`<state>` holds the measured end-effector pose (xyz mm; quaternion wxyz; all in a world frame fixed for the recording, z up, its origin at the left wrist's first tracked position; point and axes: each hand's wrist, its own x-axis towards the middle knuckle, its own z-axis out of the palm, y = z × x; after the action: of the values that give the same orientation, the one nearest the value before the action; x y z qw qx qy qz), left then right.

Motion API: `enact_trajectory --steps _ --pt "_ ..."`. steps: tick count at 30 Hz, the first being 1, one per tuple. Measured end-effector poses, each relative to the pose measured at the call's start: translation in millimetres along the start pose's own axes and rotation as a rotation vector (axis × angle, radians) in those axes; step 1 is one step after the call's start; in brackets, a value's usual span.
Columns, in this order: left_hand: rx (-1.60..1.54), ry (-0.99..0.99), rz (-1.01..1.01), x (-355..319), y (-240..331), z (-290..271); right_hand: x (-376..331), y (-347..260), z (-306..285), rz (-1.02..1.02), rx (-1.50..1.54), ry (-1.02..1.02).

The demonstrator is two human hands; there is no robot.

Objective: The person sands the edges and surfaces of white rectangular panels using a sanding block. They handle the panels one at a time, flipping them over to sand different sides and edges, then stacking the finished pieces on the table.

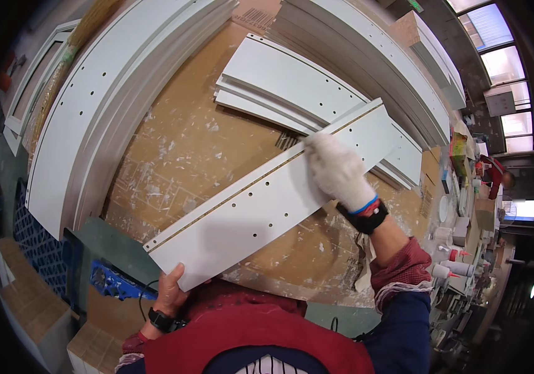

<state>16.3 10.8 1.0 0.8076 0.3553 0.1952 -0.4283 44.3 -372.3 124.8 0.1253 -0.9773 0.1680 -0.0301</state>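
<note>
A long white board (217, 237) with drilled holes and a brown groove along its upper edge slants across the middle. My bare left hand (170, 288) grips its lower-left corner, the thumb on top and the other fingers mostly hidden beneath. My right hand (337, 169), in a white glove, rests on the board near the groove, farther up its length. Its fingers are closed and slightly blurred; anything in them is hidden. The board's far end overlaps a short stack of similar white boards (286, 68).
Cardboard (173, 149) with white flecks covers the work surface. Tall stacks of white boards stand at the left (101, 93) and far right (367, 37). Glue bottles (445, 270) and clutter line the right side. Blue crates (114, 280) and cartons (33, 305) sit at lower left. Another person (496, 176) is far right.
</note>
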Motion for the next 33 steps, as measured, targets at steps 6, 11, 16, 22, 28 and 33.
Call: enact_trajectory --steps 6,11,16,22,28,33 --pt "0.004 0.004 0.025 -2 4 9 37 112 -39 0.101 -0.124 0.274" --pt "-0.011 0.024 0.024 -4 4 1 63 174 -64 0.335 -0.385 0.278" --pt "0.001 0.096 0.074 -13 5 -9 47 120 -59 0.038 0.044 0.260" --pt "0.052 0.054 0.083 -10 11 -2 38 130 -51 -0.052 -0.034 0.241" --pt "0.054 0.039 0.085 -7 7 -3 40 161 -76 0.232 0.013 0.287" --pt "0.078 0.054 0.095 -6 2 -17 48 170 -74 0.321 -0.231 0.136"
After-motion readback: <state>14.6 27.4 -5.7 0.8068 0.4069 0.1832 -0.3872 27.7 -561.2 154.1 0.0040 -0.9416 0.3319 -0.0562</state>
